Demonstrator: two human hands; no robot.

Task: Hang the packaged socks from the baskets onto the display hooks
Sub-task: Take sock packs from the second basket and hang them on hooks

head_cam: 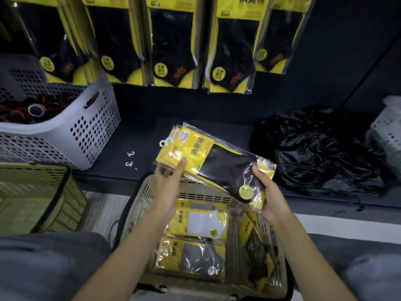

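**Sock packs held at both ends above the basket**

A bundle of sock packs is held between both hands. The yellow card end is pinched by the left hand, thumb on top and fingers underneath. The toe end is gripped by the right hand, its fingers curled round the edge. The bundle is kept tilted and clear of the beige basket below it, where a white-sock pack and a grey-sock pack are left lying flat.

The packs are judged to be light and flexible. Their glossy film sleeves are likely to slide over one another, so a fanned bundle may slip apart. The card header is the stiffest part and is best taken hold of there, just beside the white hanger hook, so that the hook can be steered.

Further out, rows of hung packs are seen on the wall; the display hooks themselves are out of view. A white basket stands at the left and a black plastic bag lies at the right.
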